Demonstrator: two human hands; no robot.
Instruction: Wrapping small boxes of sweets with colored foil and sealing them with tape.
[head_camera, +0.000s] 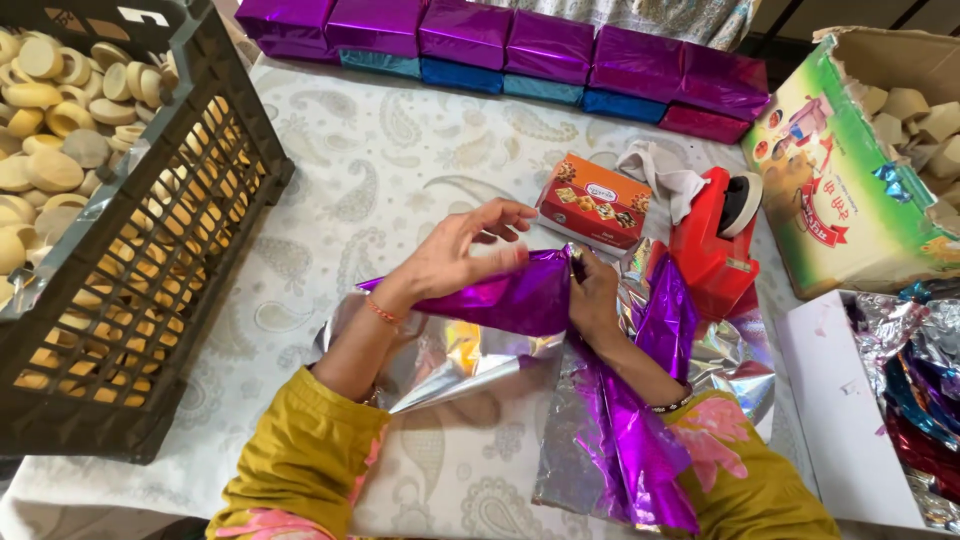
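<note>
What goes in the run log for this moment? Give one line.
left hand: pressing purple foil wrap | right hand: pinching wrap edge | nearby: red tape dispenser, orange box, dark crate

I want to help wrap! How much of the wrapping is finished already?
A row of wrapped purple boxes already sits at the back of the table. Right now the left hand and right hand are folding purple foil around one box. An unwrapped orange box waits beside the red tape dispenser, with more foil sheets ready.
</note>
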